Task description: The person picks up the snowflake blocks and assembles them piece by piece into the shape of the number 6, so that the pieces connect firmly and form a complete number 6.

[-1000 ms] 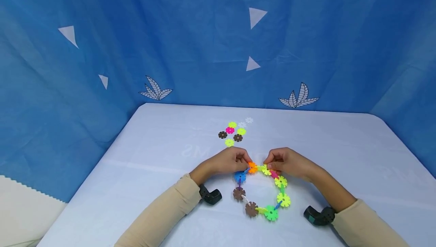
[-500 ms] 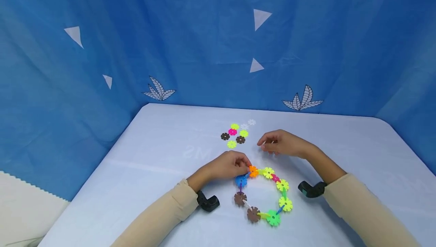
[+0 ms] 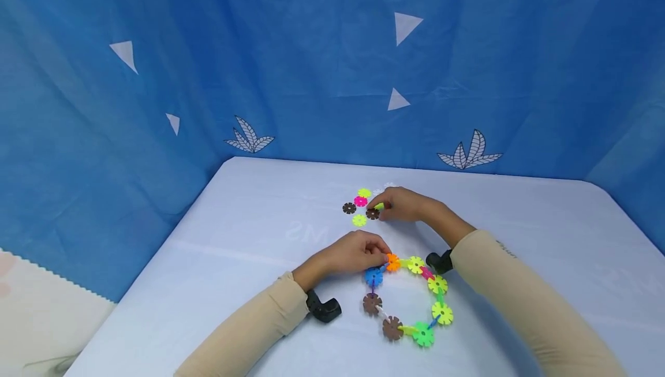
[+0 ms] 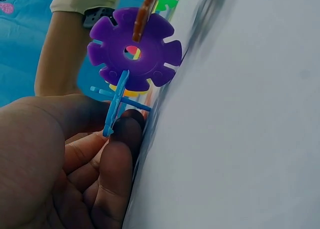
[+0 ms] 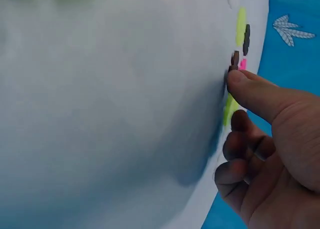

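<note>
Snowflake building discs linked in a ring lie on the table, alternately flat and on edge. My left hand (image 3: 355, 253) pinches the ring at its orange disc (image 3: 393, 262), beside the blue disc (image 3: 373, 277). In the left wrist view, a purple disc (image 4: 150, 64) stands above my fingers, joined to a blue disc (image 4: 117, 99). Farther back, my right hand (image 3: 405, 204) has thumb and index finger around a loose brown disc (image 3: 372, 214). The right wrist view shows the thumb (image 5: 242, 81) against that disc; the index fingertip is hidden there.
Other loose discs lie close to my right hand: a pink one (image 3: 361, 201), a dark brown one (image 3: 349, 208), yellow ones (image 3: 359, 220) and pale ones partly covered. A white cloth covers the table (image 3: 249, 204). Behind it hangs a blue curtain (image 3: 312, 77).
My right hand has let go of the ring's yellow disc and moved back and left to the loose brown disc. My left hand stays at the orange disc. The head view has shifted slightly.
</note>
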The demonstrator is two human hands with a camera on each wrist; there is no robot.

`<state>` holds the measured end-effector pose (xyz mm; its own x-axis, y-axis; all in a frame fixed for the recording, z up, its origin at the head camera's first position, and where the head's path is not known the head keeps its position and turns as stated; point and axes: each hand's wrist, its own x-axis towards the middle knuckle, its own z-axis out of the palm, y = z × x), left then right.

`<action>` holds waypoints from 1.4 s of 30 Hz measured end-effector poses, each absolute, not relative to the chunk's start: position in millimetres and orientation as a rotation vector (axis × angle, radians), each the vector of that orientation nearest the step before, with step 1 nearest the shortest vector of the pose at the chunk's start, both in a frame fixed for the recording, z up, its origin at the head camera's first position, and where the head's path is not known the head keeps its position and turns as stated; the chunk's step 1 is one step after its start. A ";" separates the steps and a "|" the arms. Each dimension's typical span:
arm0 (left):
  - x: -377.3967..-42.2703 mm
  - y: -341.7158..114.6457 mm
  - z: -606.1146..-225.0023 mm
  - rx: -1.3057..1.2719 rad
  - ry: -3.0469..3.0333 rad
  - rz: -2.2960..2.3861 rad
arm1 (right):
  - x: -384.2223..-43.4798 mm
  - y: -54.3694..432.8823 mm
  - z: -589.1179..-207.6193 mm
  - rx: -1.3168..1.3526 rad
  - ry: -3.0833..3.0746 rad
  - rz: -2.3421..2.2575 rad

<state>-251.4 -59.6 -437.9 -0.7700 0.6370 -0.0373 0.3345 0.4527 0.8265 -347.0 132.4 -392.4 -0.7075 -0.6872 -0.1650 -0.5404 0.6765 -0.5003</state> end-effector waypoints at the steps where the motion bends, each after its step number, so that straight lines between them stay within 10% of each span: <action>1: -251.2 -59.2 -437.8 0.824 2.363 1.232 | -346.3 132.0 -392.6 -0.982 2.558 -0.590; 42: -246.0 -52.8 -434.2 0.595 2.355 1.354 | -265.3 183.3 -406.8 -1.012 2.345 -1.057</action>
<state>-246.0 -52.8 -434.2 -0.8469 0.5227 -0.0975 0.1789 0.4527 0.8735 -265.3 183.3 -406.8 -0.6711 -0.7401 -0.0427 -0.4581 0.4593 -0.7610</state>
